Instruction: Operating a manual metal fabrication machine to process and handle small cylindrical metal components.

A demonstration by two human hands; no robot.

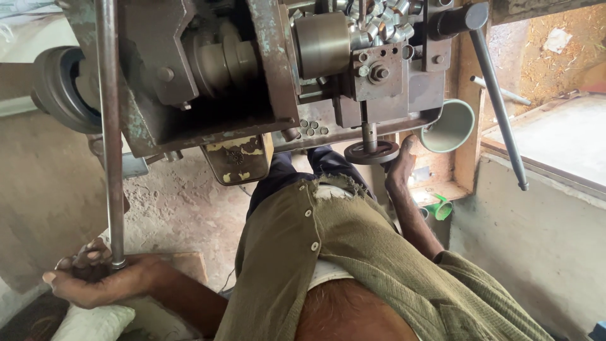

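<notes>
My left hand [88,278] is closed around the lower end of a long steel lever bar [108,126] that rises to the top of an old machine [252,76] with worn greenish paint. My right hand [399,167] reaches forward and holds the rim of a small dark handwheel [371,152] on a short shaft under the machine's slide. Several short shiny metal tubes [386,19] are heaped on top of the machine. My olive shirt and dark trousers fill the middle below.
A second long lever [499,101] slants down at the right. A pale green cup [451,125] stands by the wooden frame, with a small green plastic part [440,207] lower down. A white sack [91,322] lies at the lower left on the rough concrete floor [177,208].
</notes>
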